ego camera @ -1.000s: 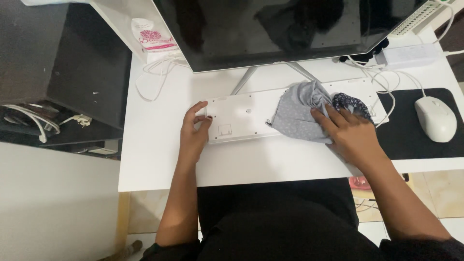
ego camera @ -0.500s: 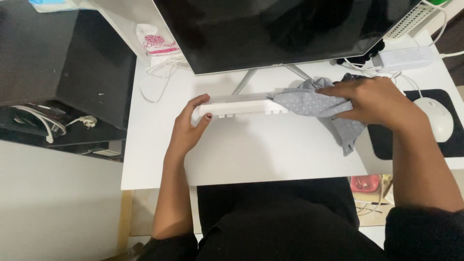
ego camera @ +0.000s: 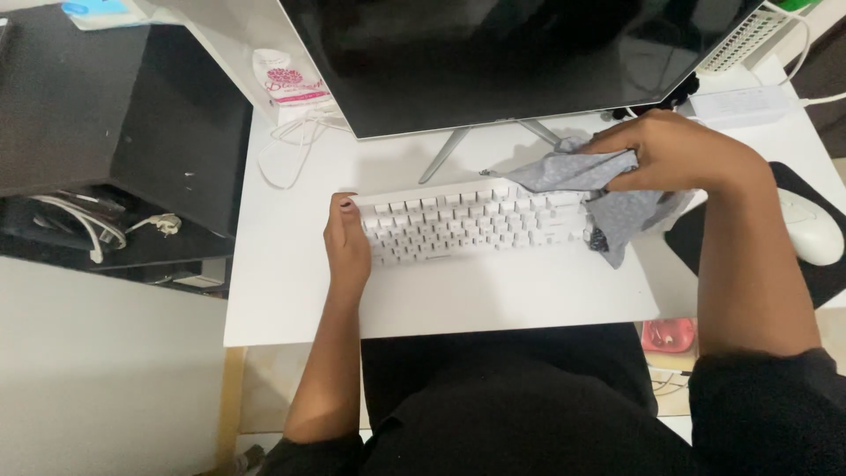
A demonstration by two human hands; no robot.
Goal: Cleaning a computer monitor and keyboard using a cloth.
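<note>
A white keyboard (ego camera: 467, 225) lies keys-up on the white desk (ego camera: 291, 291), in front of the dark monitor (ego camera: 502, 53). My left hand (ego camera: 346, 247) grips the keyboard's left end, thumb on its top corner. My right hand (ego camera: 674, 154) is at the keyboard's far right end, closed on a bunched grey dotted cloth (ego camera: 590, 181). Part of that cloth hangs over the right end of the keyboard and hides it.
A white mouse (ego camera: 815, 234) rests on a black mouse pad (ego camera: 789, 256) at the right. White cables (ego camera: 282, 145) and a small white packet (ego camera: 286, 79) lie at the back left. A black cabinet (ego camera: 115, 115) stands left of the desk.
The keyboard was upside down, then stood on its edge, and now lies keys-up. My right hand with the cloth moved from the keyboard's underside up to its far right end.
</note>
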